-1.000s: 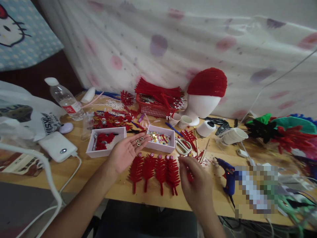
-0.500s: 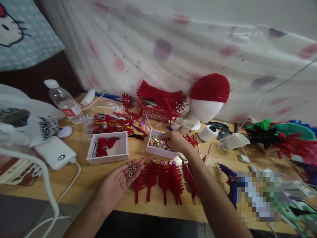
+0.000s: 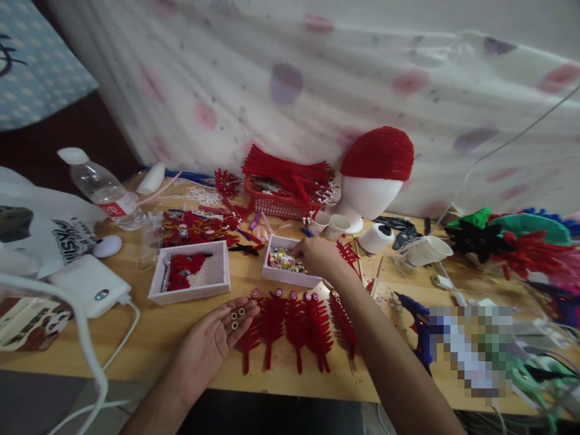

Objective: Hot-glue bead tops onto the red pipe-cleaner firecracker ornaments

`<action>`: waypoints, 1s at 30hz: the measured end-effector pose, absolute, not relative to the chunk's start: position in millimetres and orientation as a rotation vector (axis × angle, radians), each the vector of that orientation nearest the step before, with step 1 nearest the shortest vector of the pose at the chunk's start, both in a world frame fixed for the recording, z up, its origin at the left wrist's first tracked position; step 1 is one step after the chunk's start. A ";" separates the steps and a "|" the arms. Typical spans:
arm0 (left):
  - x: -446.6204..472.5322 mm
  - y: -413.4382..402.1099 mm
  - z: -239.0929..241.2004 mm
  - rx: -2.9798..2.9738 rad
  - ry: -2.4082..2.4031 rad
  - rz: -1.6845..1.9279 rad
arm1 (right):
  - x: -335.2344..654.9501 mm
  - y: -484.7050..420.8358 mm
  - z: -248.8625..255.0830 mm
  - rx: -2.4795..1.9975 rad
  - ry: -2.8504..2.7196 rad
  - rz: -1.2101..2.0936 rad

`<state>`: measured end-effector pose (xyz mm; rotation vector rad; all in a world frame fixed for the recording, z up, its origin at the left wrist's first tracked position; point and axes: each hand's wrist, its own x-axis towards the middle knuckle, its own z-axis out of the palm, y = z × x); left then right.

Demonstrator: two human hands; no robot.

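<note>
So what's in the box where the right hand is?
Small gold and red pieces lie in the box. The right hand covers its right side, so what's under there can't be seen.

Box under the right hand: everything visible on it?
The box is shallow, open-topped and pale lilac-white, with straight, smooth walls, maybe card or plastic. It sits upright on the wooden table, beyond the red feather shapes. Small beads, many gold, some red, lie inside. The right hand reaches in, hiding its right part; whether it touches a wall is unclear.
</note>
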<state>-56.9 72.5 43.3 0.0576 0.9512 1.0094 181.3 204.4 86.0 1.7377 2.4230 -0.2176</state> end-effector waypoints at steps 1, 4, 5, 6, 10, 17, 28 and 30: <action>-57.3 72.0 42.8 0.058 0.947 1.010 | 179.3 203.8 86.2 1.719 2.411 -0.202; -58.9 70.2 40.0 0.063 0.928 1.017 | 174.3 202.7 85.4 1.646 2.396 -0.167; -59.6 69.8 38.7 0.065 0.923 1.019 | 173.6 202.5 84.8 1.633 2.387 -0.150; -60.4 69.4 37.5 0.065 0.917 1.023 | 173.5 202.4 84.3 1.627 2.374 -0.129; -62.7 68.8 34.6 0.051 0.921 1.035 | 176.8 203.1 82.6 1.611 2.329 -0.047; -59.7 68.2 36.9 0.027 0.920 1.038 | 176.0 205.9 84.7 1.560 2.301 -0.034; -59.7 65.4 25.8 0.050 0.929 1.037 | 186.4 203.6 85.3 1.511 2.297 0.031; -57.8 66.4 25.5 0.046 0.927 1.040 | 186.6 203.9 83.6 1.492 2.308 0.034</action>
